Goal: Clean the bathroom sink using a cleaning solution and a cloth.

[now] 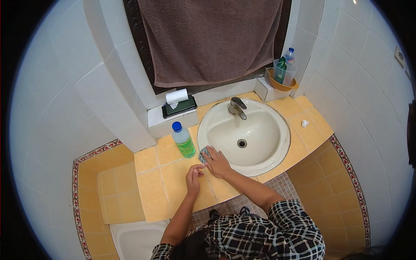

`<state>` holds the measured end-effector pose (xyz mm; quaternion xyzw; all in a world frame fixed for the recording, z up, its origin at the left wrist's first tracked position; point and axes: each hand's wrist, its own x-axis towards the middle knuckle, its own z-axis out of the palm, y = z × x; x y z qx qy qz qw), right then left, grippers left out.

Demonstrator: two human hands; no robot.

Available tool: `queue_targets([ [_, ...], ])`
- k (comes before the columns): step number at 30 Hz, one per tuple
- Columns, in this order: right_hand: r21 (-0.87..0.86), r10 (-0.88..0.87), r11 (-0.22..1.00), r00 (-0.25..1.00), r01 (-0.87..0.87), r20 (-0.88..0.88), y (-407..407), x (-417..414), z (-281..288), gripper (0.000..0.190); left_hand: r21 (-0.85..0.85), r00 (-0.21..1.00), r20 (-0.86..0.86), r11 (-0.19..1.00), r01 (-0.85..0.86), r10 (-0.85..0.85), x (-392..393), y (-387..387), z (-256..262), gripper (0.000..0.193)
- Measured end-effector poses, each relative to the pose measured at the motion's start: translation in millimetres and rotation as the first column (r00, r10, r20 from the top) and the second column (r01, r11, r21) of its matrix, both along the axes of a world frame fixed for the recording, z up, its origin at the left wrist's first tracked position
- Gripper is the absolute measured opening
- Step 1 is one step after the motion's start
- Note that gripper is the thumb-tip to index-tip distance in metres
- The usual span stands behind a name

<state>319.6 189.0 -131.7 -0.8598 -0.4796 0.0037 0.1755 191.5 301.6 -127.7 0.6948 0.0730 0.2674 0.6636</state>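
My right hand point(218, 163) presses a grey-green scrubbing pad point(204, 155) against the left rim of the white washbasin point(285, 130), where the rim meets the yellow-tiled counter point(175, 172). Close by on the left, my left hand point(194, 180) is over the counter with its fingers curled; it seems to hold nothing, though its palm is hidden. A clear plastic bottle with green liquid and a blue cap point(184, 143) stands on the counter just beyond both hands. The metal faucet point(238, 107) is at the basin's back.
A paper roll point(176, 96) lies on a dark case point(179, 108) on the left ledge. An orange bowl point(282, 85) with a clear plastic cup point(289, 74) and bottles is at back right. A crumpled white scrap point(304, 123) lies right of the basin. A brown towel point(211, 39) hangs behind.
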Motion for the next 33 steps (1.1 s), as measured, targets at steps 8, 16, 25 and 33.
queue_targets([
  [8,0.05,-0.273,0.958,0.952,0.282,-0.14,56.4,31.5,-3.6,0.058,-0.038,0.999,0.001,0.998,0.05,-0.05,-0.1,0.9,5.2,0.034],
  [16,0.157,-0.449,0.84,0.829,0.519,-0.334,88.7,82.4,-28.7,0.066,-0.082,0.996,-0.073,0.996,0.045,-0.051,2.6,-1.6,8.6,0.038],
  [25,0.067,-0.514,0.837,0.823,0.542,-0.243,106.1,98.8,-8.9,0.072,-0.091,0.986,-0.151,0.994,0.057,-0.071,16.2,1.8,9.0,0.04],
  [33,0.003,-0.582,0.809,0.802,0.588,-0.136,118.0,149.3,-11.1,0.075,-0.154,0.983,-0.102,0.979,0.134,-0.151,44.4,5.8,8.5,0.036],
])
